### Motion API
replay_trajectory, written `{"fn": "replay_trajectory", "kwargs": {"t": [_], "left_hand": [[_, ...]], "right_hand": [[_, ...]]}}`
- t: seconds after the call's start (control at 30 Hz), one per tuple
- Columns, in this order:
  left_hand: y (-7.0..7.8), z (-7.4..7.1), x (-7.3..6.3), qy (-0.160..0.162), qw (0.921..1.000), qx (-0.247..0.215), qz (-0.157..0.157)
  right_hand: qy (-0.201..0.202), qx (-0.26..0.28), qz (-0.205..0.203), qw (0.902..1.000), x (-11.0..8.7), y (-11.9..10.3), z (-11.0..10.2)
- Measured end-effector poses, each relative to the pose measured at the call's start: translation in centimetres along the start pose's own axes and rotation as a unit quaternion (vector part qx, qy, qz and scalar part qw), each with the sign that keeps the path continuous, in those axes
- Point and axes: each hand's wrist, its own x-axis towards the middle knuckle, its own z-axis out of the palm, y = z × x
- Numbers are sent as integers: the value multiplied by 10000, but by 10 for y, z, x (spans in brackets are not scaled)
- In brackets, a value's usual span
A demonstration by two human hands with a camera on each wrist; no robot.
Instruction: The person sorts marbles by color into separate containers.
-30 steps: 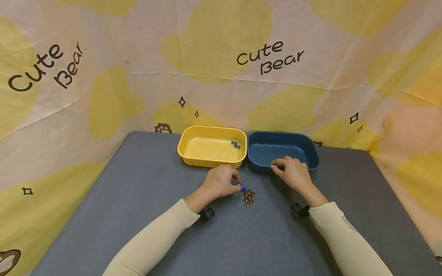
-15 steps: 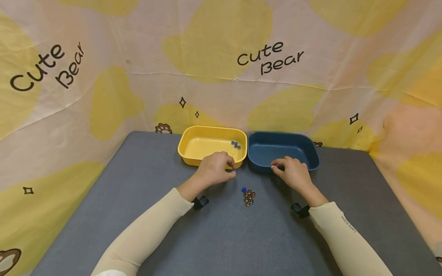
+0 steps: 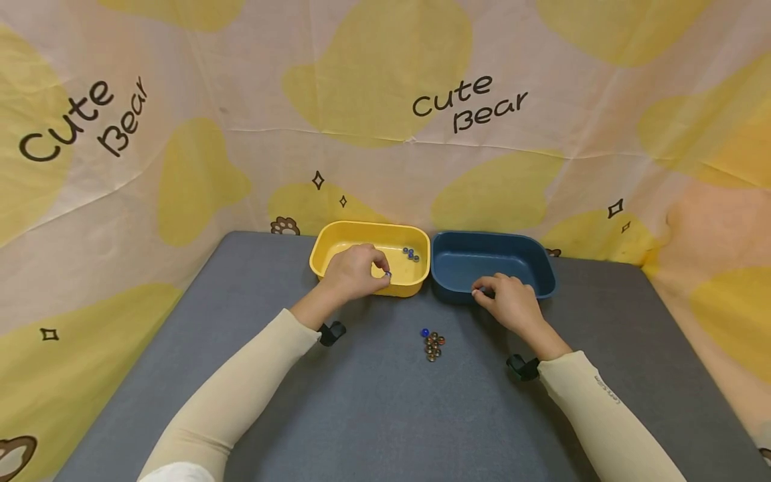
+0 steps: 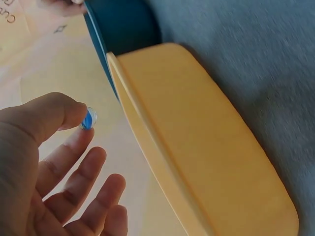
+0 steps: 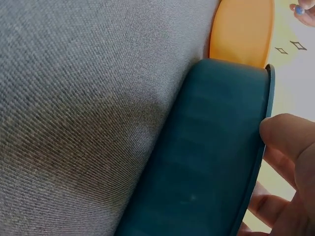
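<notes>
My left hand [image 3: 357, 273] is over the front rim of the yellow bin [image 3: 337, 234] in the head view. Between its thumb and index fingertip it pinches a clear glass marble with a blue swirl [image 4: 89, 118]; the other fingers are loosely bent. Several blue marbles [image 3: 411, 254] lie inside that bin at its right end. My right hand [image 3: 510, 301] grips the front rim of the dark blue bin [image 5: 211, 147], thumb outside and fingers on the inner side. On the table, a blue marble [image 3: 425, 333] sits at the top of a cluster of brownish marbles [image 3: 432, 349].
Both bins stand side by side at the back of the grey table [image 3: 385, 415]. Directly behind them hangs a patterned cloth [image 3: 373, 167], which also covers the left and right sides.
My left hand has lifted a blue marble from beside the cluster and carried it up and left to the yellow bin. The right hand has stayed at the dark blue bin's rim.
</notes>
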Motion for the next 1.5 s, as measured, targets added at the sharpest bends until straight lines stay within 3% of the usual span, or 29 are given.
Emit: {"fn": "replay_trajectory", "kwargs": {"t": [0.23, 0.5, 0.97, 1.2, 1.5], "left_hand": [[-17, -5, 7, -5, 9999, -58, -88], [-36, -5, 19, -206, 9995, -181, -182], [-60, 10, 42, -666, 9967, -100, -464], [-70, 20, 45, -861, 9921, -234, -877], [-79, 28, 50, -938, 9907, -143, -971]], "right_hand": [[173, -32, -138, 9997, 3, -3, -3], [82, -55, -174, 9998, 4, -10, -4], [274, -344, -413, 9982, 4, -9, 1], [282, -325, -394, 9983, 4, -8, 2], [268, -268, -367, 9986, 5, -7, 1]]}}
